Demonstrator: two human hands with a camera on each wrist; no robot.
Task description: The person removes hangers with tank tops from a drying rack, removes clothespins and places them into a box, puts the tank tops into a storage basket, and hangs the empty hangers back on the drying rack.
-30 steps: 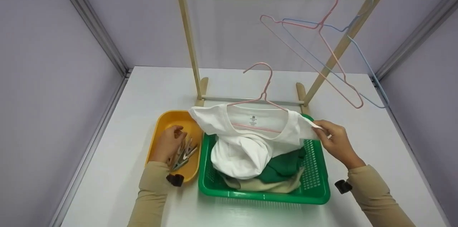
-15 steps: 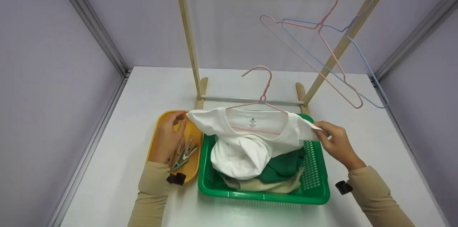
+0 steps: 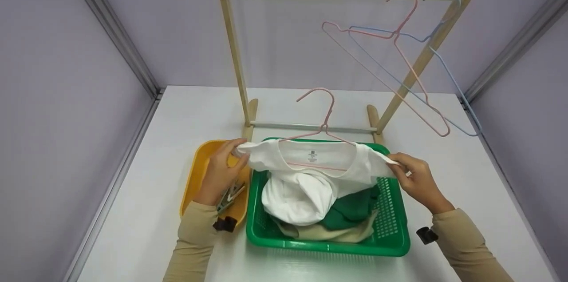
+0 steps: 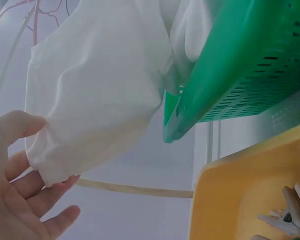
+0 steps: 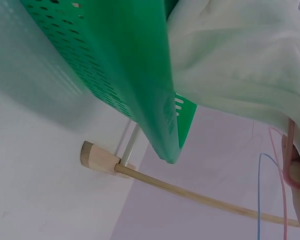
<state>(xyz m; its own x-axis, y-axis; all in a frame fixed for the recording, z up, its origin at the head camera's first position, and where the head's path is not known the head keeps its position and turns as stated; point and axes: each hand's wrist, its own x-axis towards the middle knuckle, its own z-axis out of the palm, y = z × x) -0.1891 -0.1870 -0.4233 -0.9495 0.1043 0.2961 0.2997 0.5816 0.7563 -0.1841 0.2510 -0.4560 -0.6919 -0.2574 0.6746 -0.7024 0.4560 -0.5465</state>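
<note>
A white T-shirt [image 3: 310,184] hangs on a pink hanger [image 3: 326,117], whose hook stands up above the neckline. Its lower part is bunched in the green basket [image 3: 328,243]. My left hand [image 3: 222,168] pinches the sleeve at the left, thumb on one face of the cloth [image 4: 85,100] and fingers behind it. At the other sleeve my right hand [image 3: 417,177] pinches the cloth edge. In the right wrist view the curved pink hanger end [image 5: 289,160] pokes out by that hand's fingers, which are mostly cut off.
Dark green cloth [image 3: 350,208] and beige cloth [image 3: 341,232] lie in the basket. A yellow tray [image 3: 191,188] with several clothespins [image 3: 230,196] stands left of it. Behind rises a wooden rack [image 3: 233,51]; another pink hanger [image 3: 406,60] and a blue hanger [image 3: 452,75] hang at its right.
My left hand has moved up from the clothespins in the tray and taken hold of the shirt's left sleeve. Shirt and hanger have sunk slightly. The right hand keeps its grip.
</note>
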